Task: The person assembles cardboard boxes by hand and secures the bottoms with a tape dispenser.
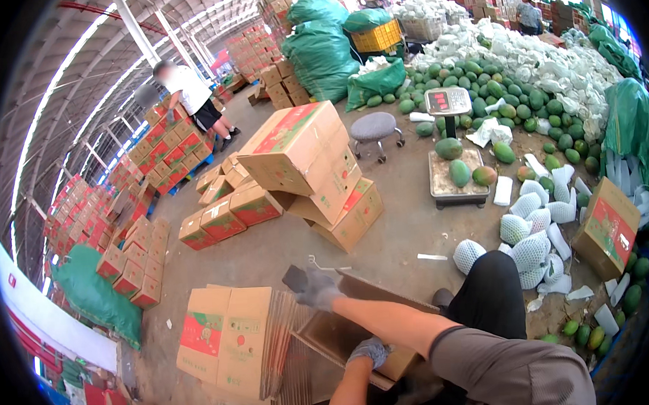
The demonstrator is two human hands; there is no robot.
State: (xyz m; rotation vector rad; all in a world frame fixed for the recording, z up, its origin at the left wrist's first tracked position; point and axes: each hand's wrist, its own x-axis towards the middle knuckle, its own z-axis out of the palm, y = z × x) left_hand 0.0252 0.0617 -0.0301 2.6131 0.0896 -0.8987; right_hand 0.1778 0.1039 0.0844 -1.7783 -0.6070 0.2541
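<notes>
An open cardboard carton (330, 328) stands tilted in front of me, its inside showing. My left hand (369, 352), in a grey glove, lies at the carton's near side, with its fingers curled against the cardboard. Reaching across the carton, my right hand (314, 287) is gloved in grey above its far left corner. A dark, flat-looking piece (295, 278) shows at that hand's fingertips; I cannot tell whether it is part of the glove or something held. Beside the carton, to the left, stands a stack of flattened cartons (233, 343) with red printed panels.
Stacked cartons (300, 149) stand ahead. Mangoes (449, 149) rest on a scale (444, 170), with a grey stool (374, 126) behind. Net-wrapped fruit (529, 250) and another carton (606, 228) lie right, before a large fruit heap (510, 94). A person (190, 96) stands by boxes far left.
</notes>
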